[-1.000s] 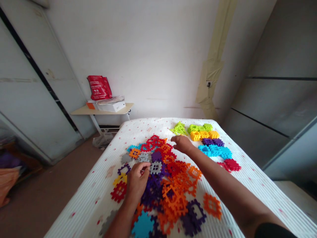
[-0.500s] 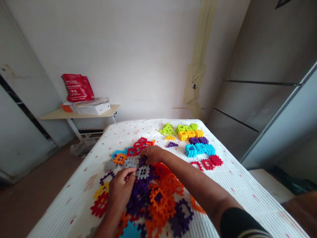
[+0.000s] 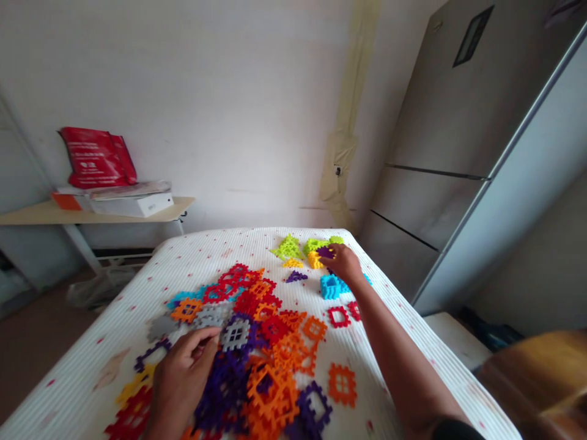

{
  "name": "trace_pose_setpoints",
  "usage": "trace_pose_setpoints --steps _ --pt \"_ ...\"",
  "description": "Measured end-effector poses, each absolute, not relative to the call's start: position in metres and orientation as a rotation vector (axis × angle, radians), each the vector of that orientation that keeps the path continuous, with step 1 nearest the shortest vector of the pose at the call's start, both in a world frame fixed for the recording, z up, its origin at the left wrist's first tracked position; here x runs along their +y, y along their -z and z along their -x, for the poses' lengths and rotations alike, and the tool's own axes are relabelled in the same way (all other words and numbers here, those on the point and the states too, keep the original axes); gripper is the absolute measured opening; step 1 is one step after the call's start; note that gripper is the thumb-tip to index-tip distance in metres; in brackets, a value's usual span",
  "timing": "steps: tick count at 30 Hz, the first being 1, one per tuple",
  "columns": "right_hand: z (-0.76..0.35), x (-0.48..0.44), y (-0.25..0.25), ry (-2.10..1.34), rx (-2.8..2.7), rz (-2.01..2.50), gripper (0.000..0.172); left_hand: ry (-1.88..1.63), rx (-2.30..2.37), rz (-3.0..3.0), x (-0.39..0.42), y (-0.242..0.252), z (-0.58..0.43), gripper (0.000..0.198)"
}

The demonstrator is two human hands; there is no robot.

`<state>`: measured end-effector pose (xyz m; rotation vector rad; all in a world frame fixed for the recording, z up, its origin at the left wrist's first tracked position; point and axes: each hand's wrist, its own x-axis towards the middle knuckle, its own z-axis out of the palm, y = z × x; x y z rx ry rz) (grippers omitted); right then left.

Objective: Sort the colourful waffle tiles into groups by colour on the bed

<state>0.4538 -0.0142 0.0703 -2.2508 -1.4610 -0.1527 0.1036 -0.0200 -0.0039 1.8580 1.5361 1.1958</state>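
— So, nearest first: what is the left hand (image 3: 183,366) doing?

— It lies palm down on the near side of the loose pile of flat interlocking pieces (image 3: 270,342) on the white ribbed bedcover (image 3: 206,250). Its fingers are stretched out, not clenched, and the fingertips touch the grey grid piece (image 3: 235,333), which lies just to the right of them. It grips nothing that I can make out.

— And around it?

— Purple and orange pieces overlap right beside the wrist, a red piece (image 3: 131,418) sits at the near left, and 1 orange square piece (image 3: 342,385) lies apart to the right of the pile.

— Farther out, the right hand (image 3: 343,261)?

— That arm reaches well forward and to the right, to the sorted stacks at the far edge. The fingers curl over a purple piece (image 3: 326,251), which sits on top of the yellow stack (image 3: 314,260); whether they pinch it or only rest on it I cannot tell. The blue stack (image 3: 331,285) is just on the near side of the hand, and the lime green stack (image 3: 293,247) is to its left.

— So which hand is nearer the pile?

— The left one, by far; the right one is well away from it, over the stacks. Beyond the bed stand a small side table (image 3: 92,214) with a red bag (image 3: 96,157), and a grey fridge (image 3: 458,146) on the right.
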Motion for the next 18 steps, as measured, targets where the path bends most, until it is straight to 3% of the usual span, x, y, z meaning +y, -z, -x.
trace_pose_setpoints --steps 5,18 --pt "-0.521 -0.036 -0.053 0.25 -1.118 2.592 0.046 -1.206 1.524 -1.839 -0.022 -0.001 -0.108 0.025" --pt "-0.536 -0.02 -0.023 0.077 -1.15 2.737 0.043 -1.202 1.527 -1.823 -0.021 0.001 -0.105 0.022"
